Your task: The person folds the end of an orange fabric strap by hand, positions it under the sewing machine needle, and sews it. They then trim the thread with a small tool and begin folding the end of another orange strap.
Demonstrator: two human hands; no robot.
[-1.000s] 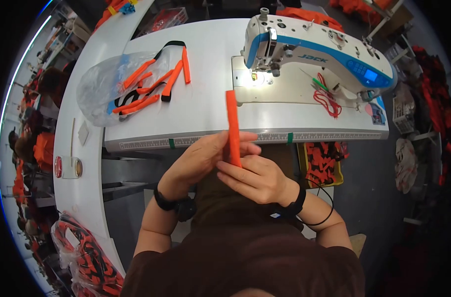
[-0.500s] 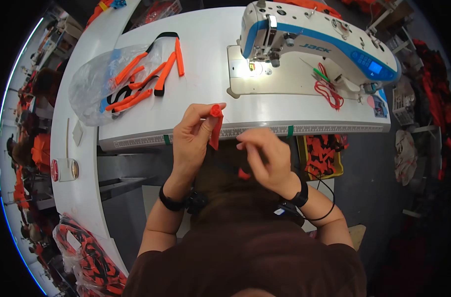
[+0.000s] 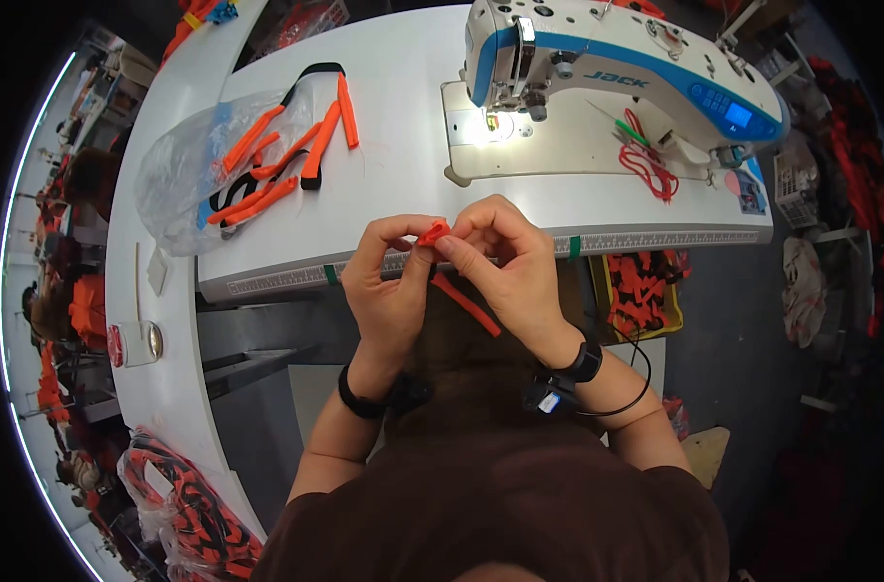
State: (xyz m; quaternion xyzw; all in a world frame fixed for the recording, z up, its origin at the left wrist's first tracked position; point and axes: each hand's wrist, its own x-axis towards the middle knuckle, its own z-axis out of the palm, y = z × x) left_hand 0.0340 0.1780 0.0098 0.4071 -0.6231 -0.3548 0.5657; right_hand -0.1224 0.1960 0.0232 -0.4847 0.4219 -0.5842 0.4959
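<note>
In front of the table's edge, both hands meet at the top end of an orange fabric strip (image 3: 471, 307). My left hand (image 3: 389, 281) pinches that bunched end between thumb and fingertips. From the other side my right hand (image 3: 522, 281) is closed on the same end, its thumb pressed against the cloth. The strip's tail hangs at a slant below the fingers, over my lap. Part of the gripped end is hidden by the fingertips.
A sewing machine (image 3: 617, 78) stands at the back right, its lamp lit, with red cord (image 3: 646, 170) on its bed. Orange-and-black straps (image 3: 296, 160) lie on a plastic bag (image 3: 170, 184) at left. A ruler strip (image 3: 655, 240) runs along the table edge, above a yellow bin (image 3: 673, 308).
My right hand has moved up and left and now grips the strip's end beside my left hand. The strip's tail has swung to the right.
</note>
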